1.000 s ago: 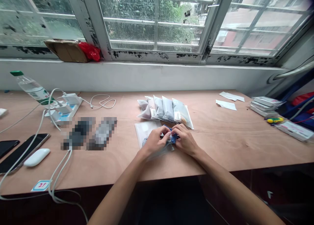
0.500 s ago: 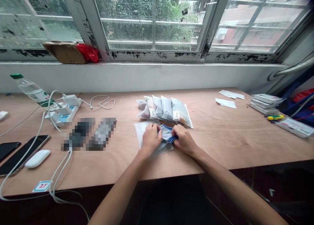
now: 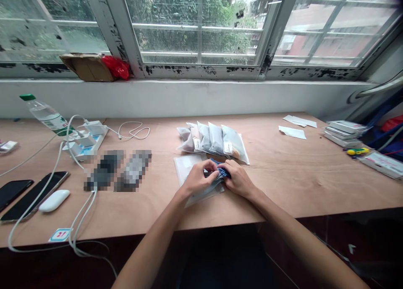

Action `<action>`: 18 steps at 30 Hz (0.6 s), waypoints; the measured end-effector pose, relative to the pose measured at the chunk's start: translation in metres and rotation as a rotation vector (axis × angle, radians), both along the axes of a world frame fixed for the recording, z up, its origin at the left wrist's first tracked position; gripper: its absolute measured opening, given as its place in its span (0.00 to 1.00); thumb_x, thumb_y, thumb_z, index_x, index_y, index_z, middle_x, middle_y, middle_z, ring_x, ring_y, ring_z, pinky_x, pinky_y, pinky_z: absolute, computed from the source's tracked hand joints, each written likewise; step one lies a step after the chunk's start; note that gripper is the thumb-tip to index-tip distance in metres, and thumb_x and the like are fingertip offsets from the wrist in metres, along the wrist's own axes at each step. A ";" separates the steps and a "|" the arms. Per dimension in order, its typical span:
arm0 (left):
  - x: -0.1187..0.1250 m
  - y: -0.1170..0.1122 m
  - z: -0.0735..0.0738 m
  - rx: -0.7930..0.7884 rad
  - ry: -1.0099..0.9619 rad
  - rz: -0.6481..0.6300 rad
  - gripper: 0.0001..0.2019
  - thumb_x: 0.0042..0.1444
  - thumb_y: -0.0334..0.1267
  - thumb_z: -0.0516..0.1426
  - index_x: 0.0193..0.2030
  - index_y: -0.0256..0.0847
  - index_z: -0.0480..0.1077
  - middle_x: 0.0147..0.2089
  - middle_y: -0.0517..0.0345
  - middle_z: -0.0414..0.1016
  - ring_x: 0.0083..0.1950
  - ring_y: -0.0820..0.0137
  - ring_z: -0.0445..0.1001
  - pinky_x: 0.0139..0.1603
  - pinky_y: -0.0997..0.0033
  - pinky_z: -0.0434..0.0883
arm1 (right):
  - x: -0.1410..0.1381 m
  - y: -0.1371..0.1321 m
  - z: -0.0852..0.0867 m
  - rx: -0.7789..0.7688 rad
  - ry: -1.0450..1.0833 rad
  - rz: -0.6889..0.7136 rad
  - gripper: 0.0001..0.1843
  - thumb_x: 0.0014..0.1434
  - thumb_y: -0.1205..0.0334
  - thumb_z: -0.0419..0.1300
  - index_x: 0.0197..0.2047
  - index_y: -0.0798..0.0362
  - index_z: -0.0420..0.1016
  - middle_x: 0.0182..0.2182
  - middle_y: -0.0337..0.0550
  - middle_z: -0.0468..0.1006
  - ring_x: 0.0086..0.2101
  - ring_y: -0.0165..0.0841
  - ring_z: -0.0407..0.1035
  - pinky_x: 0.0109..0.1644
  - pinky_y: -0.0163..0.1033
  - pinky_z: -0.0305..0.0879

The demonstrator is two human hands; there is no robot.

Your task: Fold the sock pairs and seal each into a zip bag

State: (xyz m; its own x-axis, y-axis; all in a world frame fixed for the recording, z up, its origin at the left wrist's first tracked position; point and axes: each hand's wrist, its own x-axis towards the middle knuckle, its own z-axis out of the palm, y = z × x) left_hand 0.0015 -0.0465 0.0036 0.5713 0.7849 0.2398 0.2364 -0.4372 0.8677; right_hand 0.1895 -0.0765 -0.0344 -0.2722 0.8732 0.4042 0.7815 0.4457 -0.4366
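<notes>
Beyond a barred window (image 3: 198,28), the wooden desk (image 3: 299,188) carries a row of filled frosted bags (image 3: 214,140). Just in front of that row lies a flat clear bag (image 3: 183,167), partly under both hands. The left hand (image 3: 198,180) sits over the bag, and the right hand (image 3: 238,180) lies to its right. Between them, at the bag's right side, is a cloth bundle (image 3: 222,170) with blue trim. Its long axis runs from upper left to lower right, and the right hand is slightly nearer its lower end. The left fingers (image 3: 211,167) curl over the bundle and seem to pinch it, while the right fingers (image 3: 225,165) press against it. Whether it is inside the bag, I cannot tell. Half a second ago, more grey cloth showed and the hands stood further apart; now they have closed over it.
</notes>
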 end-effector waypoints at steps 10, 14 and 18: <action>0.004 0.014 -0.022 0.195 0.361 0.469 0.06 0.58 0.38 0.56 0.39 0.40 0.71 0.41 0.50 0.74 0.45 0.61 0.72 0.47 0.62 0.69 | -0.006 -0.003 0.008 0.098 -0.006 0.013 0.16 0.42 0.79 0.50 0.32 0.50 0.60 0.31 0.43 0.69 0.35 0.39 0.60 0.38 0.42 0.59; 0.005 0.014 -0.024 0.251 0.384 0.462 0.04 0.58 0.34 0.54 0.35 0.40 0.70 0.40 0.50 0.74 0.46 0.60 0.71 0.48 0.60 0.69 | -0.005 -0.003 0.005 0.091 0.011 0.000 0.15 0.42 0.79 0.49 0.32 0.50 0.59 0.30 0.42 0.67 0.34 0.38 0.61 0.37 0.41 0.58; 0.003 0.013 -0.021 0.201 0.148 0.395 0.03 0.59 0.34 0.54 0.36 0.41 0.69 0.37 0.55 0.76 0.41 0.65 0.74 0.45 0.64 0.71 | -0.002 0.000 -0.002 0.062 0.051 -0.027 0.15 0.42 0.78 0.51 0.34 0.51 0.62 0.31 0.43 0.68 0.34 0.38 0.63 0.38 0.41 0.61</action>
State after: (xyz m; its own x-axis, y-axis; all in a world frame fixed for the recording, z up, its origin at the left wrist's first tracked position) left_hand 0.0049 -0.0333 -0.0173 0.2776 0.8956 0.3477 0.5335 -0.4447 0.7195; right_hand 0.1871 -0.0764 -0.0360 -0.2268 0.8526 0.4707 0.7711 0.4524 -0.4480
